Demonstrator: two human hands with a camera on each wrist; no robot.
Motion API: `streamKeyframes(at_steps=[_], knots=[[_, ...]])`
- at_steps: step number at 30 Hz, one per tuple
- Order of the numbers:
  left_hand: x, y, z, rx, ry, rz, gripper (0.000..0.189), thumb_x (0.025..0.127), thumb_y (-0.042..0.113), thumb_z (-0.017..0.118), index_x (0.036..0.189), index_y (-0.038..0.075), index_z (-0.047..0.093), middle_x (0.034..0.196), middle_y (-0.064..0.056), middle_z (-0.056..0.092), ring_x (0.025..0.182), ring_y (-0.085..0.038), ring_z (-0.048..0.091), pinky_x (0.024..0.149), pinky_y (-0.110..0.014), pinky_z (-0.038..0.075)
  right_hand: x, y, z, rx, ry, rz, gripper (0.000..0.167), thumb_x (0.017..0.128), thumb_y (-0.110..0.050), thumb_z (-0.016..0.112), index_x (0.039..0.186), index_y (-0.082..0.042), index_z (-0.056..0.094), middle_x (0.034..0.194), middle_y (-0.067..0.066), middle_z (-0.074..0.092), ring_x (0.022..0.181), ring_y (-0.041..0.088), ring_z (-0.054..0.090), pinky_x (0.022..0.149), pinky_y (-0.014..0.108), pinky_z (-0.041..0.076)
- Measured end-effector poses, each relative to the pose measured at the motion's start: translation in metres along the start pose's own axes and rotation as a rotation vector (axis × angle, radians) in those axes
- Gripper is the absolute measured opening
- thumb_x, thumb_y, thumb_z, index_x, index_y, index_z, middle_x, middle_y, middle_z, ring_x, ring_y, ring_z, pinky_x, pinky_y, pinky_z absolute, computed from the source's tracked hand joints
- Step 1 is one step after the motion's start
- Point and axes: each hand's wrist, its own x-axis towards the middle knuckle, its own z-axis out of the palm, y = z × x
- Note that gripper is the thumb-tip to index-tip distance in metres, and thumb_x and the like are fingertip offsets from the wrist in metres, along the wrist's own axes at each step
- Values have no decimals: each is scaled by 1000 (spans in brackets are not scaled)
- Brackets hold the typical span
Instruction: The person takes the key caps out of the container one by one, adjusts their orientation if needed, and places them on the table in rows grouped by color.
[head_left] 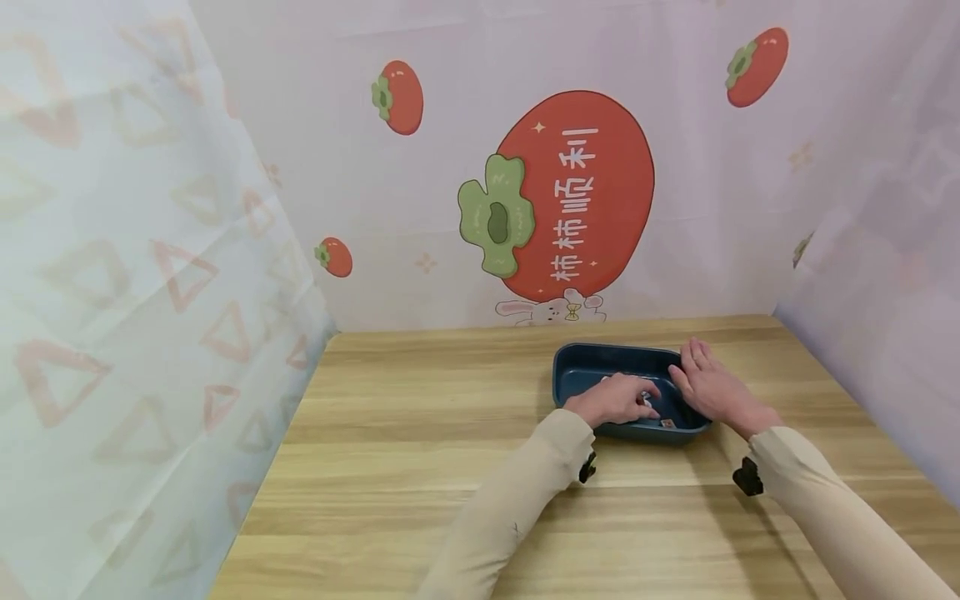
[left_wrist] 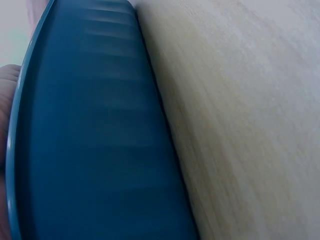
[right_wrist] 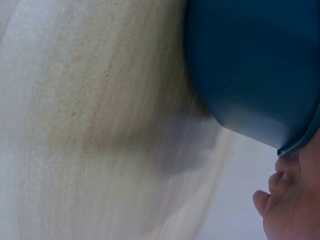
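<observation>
A dark blue rectangular tray (head_left: 600,353) stands on the wooden table, right of its middle. My left hand (head_left: 618,398) reaches over the near rim into it, thumb and forefinger curved apart. In the gap between them shows a small whitish, shiny piece (head_left: 646,400), too small to name. Near the tray's front right corner lies a small brown and white piece (head_left: 667,423). My right hand (head_left: 712,387) rests along the right end of the tray, fingers extended over its rim. Part of the left fingers (left_wrist: 7,110) shows behind the rim in the left wrist view.
The wooden table (head_left: 420,433) extends left and in front of the tray. Behind it hangs a pale cloth wall (head_left: 390,192) printed with persimmons, and further cloth walls close in the left and right sides.
</observation>
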Motion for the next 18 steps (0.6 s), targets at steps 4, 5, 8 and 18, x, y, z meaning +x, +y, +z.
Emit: streamKeyframes(at_steps=[4, 5, 8, 18], knots=[[3, 1, 1, 23, 1, 0, 34, 94, 38, 64, 126, 28, 63, 107, 13, 69, 86, 5, 59, 79, -12, 48, 1, 1, 2, 7, 8, -2, 67, 108, -33, 26, 141, 25, 23, 149, 47, 15, 140, 59, 17, 114, 64, 18], [4, 1, 1, 24, -1, 1, 33, 94, 38, 64, 125, 28, 64, 107, 13, 68, 85, 5, 59, 79, -12, 48, 1, 2, 3, 5, 18, -7, 67, 108, -33, 26, 140, 25, 24, 148, 47, 16, 139, 59, 18, 113, 64, 19], [7, 1, 3, 23, -2, 8, 30, 95, 38, 63, 122, 28, 65, 106, 13, 68, 85, 4, 58, 77, -12, 47, 2, 2, 5, 18, 45, -11, 68, 108, -35, 25, 140, 25, 25, 148, 47, 18, 139, 59, 19, 113, 64, 20], [14, 0, 10, -35, -5, 15, 27, 93, 43, 63, 116, 30, 69, 109, 18, 67, 88, 3, 55, 81, -11, 44, 3, 2, 1, 30, -12, 12, 63, 108, -29, 26, 140, 26, 24, 149, 47, 16, 139, 60, 17, 113, 64, 21]])
